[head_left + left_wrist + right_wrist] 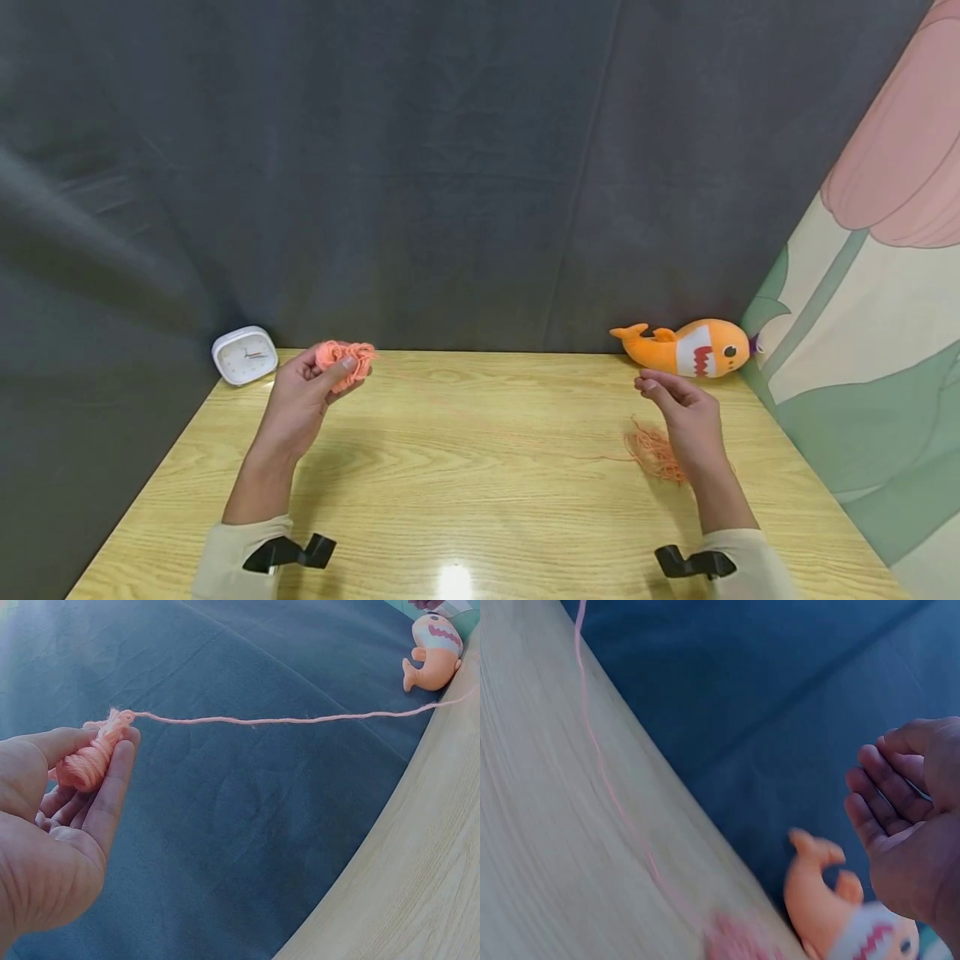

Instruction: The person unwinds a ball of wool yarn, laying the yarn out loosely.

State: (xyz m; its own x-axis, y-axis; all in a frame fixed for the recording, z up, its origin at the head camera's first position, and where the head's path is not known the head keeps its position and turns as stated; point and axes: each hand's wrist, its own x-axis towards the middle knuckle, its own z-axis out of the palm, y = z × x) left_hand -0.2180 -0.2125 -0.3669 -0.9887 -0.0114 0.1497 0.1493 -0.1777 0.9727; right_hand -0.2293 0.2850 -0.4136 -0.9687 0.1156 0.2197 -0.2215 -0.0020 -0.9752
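Note:
In the head view, my left hand (294, 410) holds a small bundle of coral-pink yarn (343, 360) raised over the table's left side. The left wrist view shows the bundle between thumb and fingers. From its top a single yarn strand (285, 721) stretches off to the right. My right hand (692, 419) is raised over the right side with fingers loosely bent and thumb close to the index fingertip. Nothing shows between them. A loose tangle of the same yarn (654, 454) lies on the table below that hand, and the strand (600, 761) runs into it, apart from the fingers.
At the table's back right corner lies an orange plush shark (693, 348), just beyond the right hand. A white square clock (244, 356) stands at the back left. Behind the wooden table (465, 467) hangs a dark curtain (450, 183); a patterned wall covering (885, 350) borders the right.

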